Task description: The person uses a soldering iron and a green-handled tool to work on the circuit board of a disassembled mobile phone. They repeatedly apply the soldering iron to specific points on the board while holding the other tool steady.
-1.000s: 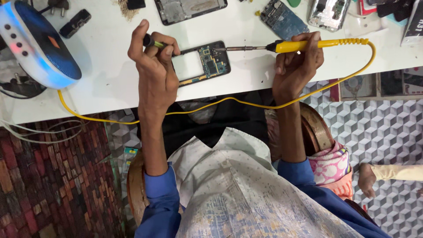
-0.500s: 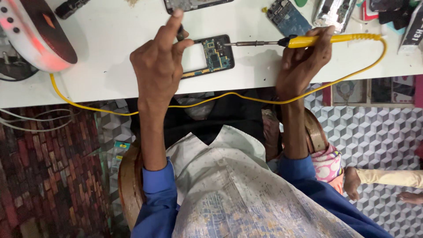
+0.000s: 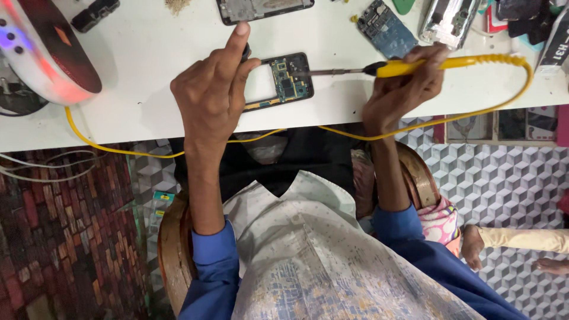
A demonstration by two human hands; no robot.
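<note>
The person sits at a white table (image 3: 148,71) and bends over an opened phone frame (image 3: 283,82) which lies flat near the front edge. The left hand (image 3: 213,95) rests on the left end of this frame. Its index finger is stretched out straight, away from the body, and the thumb and the other fingers are curled around a small dark object which I cannot identify. I judge that this hand presses the frame down so that it does not slide.

The right hand (image 3: 403,89) is closed around the yellow handle of a soldering iron (image 3: 409,66), in the way one holds a pen. The long axis of the iron runs nearly level, from right to left along the table edge, and its metal tip points left and reaches the green circuit board (image 3: 289,83) inside the frame; whether it really touches, I cannot tell. Such a low grip probably gives fine control of the tip.

The yellow cable (image 3: 515,83) leaves the handle at the right, makes a loop and then hangs below the table edge, so it stays off the work.
</note>
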